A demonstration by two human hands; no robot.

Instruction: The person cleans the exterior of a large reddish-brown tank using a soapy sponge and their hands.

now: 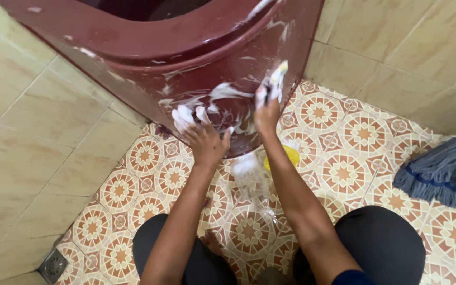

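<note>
A dark red toilet bowl (149,63) fills the top of the view, its outer wall streaked with white foam. My left hand (199,134) is pressed flat against the bowl's lower front, fingers spread and covered in suds. My right hand (268,105) is up against the bowl's right side, closed around a foamy pale scrubbing pad (277,74). Between my forearms, on the patterned floor, lies a clear plastic bottle (249,177) with a yellow cap (290,154).
A blue-grey mop head (442,169) lies on the floor at the right. Beige wall tiles rise on the left and upper right. A floor drain (54,265) sits at the bottom left corner. My dark-clothed knees are at the bottom edge.
</note>
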